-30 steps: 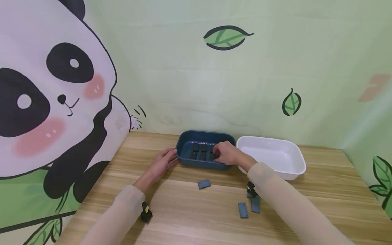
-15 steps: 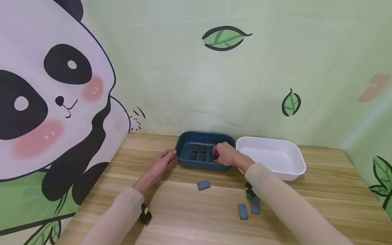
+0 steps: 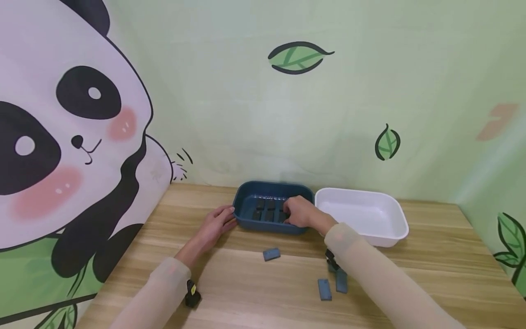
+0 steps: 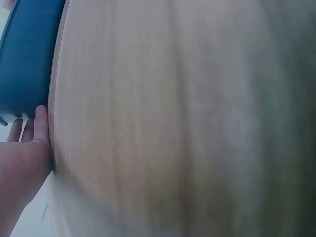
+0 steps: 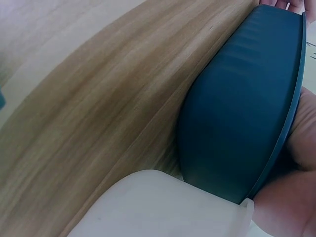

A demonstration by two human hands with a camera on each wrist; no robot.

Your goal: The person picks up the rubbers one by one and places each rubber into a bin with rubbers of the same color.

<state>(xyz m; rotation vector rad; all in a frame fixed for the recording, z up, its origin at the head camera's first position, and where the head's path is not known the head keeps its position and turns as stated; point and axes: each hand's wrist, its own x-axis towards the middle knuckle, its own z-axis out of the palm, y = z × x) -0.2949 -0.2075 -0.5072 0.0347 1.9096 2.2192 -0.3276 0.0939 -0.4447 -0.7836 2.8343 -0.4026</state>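
Note:
A dark blue tray stands at the back of the table, with several small dark rectangular blocks in two rows inside it. My right hand reaches over its right end. The curled thumb and fingers pinch a dark block at the right of the front row, though the fingertips are partly hidden. In the right wrist view, the tray's wall hides most of that hand. My left hand rests on the table at the tray's left end. In the left wrist view, its extended fingers touch the tray wall.
A white tray stands right beside the blue one. Several flat blue-grey rectangular blocks lie in front, some partly under the right forearm; a single blue-grey block lies nearer the blue tray. A panda-printed backdrop rises behind.
The whole head view has shifted slightly, with the scene sitting a little lower and further left. Both hands keep their places at the blue tray; the blocks look unmoved.

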